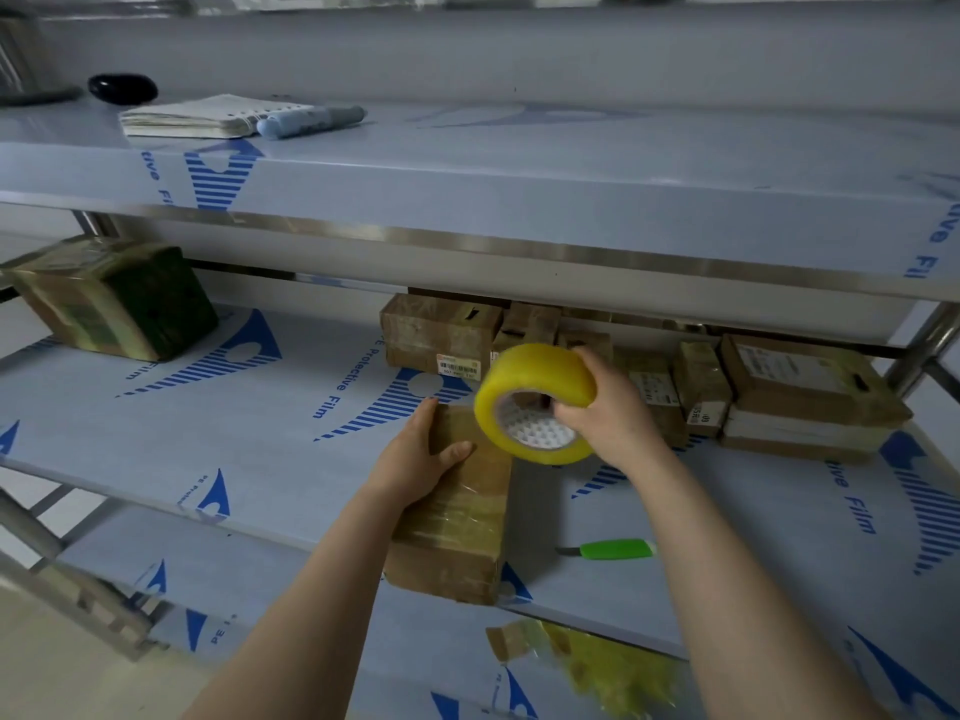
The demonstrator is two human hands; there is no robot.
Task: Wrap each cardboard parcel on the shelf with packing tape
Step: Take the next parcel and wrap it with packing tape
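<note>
— Where was the parcel?
— The cardboard parcel (457, 517) lay on the middle shelf (208, 433), its near end at the front edge, with glossy tape across its top.
— And the hands?
— The left hand (415, 459) pressed down on its left side, fingers (423, 418) stretched out straight and the thumb resting on top. The right hand (602, 407) held the yellow tape roll (535, 376) just above the parcel's far end, fingers over the outside and thumb inside the core.
— Anything nearby?
— A green-handled knife (615, 549) lay on the shelf just right of the parcel. More parcels (441, 330) stood along the back, a stack (800, 387) at the right, and one large parcel (114, 298) far left. Crumpled tape scraps (597, 662) lay on the shelf below.
</note>
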